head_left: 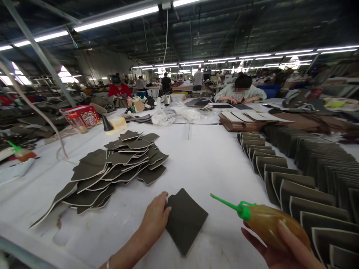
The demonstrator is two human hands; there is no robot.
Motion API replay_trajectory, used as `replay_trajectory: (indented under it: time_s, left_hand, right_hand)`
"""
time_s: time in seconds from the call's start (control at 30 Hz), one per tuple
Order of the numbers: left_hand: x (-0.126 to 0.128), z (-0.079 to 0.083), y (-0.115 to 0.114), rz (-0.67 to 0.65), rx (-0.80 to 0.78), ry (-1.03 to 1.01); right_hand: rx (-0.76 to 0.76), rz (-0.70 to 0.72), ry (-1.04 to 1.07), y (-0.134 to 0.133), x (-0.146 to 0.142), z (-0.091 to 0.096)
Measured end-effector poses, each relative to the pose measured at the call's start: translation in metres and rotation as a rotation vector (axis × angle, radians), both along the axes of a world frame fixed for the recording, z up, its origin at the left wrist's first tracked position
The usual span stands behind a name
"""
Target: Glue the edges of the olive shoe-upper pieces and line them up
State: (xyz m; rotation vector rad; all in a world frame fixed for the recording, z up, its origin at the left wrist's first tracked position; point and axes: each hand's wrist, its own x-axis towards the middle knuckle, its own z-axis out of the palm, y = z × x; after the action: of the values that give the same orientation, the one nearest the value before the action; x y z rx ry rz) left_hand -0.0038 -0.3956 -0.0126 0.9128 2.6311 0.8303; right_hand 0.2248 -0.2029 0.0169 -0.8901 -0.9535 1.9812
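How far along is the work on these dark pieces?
Looks partway. Probably done: the rows laid overlapping on the right. In hand: the left hand rests on one piece, and the right hand holds a bottle. Left: the loose pile.

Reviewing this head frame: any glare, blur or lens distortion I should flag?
Head view: even overhead light from tube lights, blown out white; wide-angle bending at the edges; left hand, dark piece and squeeze bottle in right hand sharp; far workers soft.
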Motion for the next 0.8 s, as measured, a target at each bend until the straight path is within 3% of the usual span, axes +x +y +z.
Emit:
replay_trajectory:
  time_s: [0.1,0.23,0.33,0.6,0.8]
  left_hand:
    - [0.026,0.003,-0.001,-0.044,-0.05,0.179]
    - [0.059,0.016,0.011,-0.312,-0.173,-0.036]
    - [0.071,0.018,0.024,-0.355,-0.309,0.019]
    - [0.071,0.023,0.048,-0.395,-0.531,0.177]
    - [0.043,0.022,0.051,-0.491,-0.462,0.164]
  right_hand:
    - [0.047,-0.023,-0.089,-0.012,0.001,0.009]
    - [0.16,-0.047,-0.22,-0.015,0.004,0.007]
    - [0.238,-0.049,-0.281,-0.014,0.009,0.005]
    - [0.539,0.032,-0.452,-0.014,0.023,-0.007]
    - [0.765,0.037,-0.552,-0.022,0.009,-0.007]
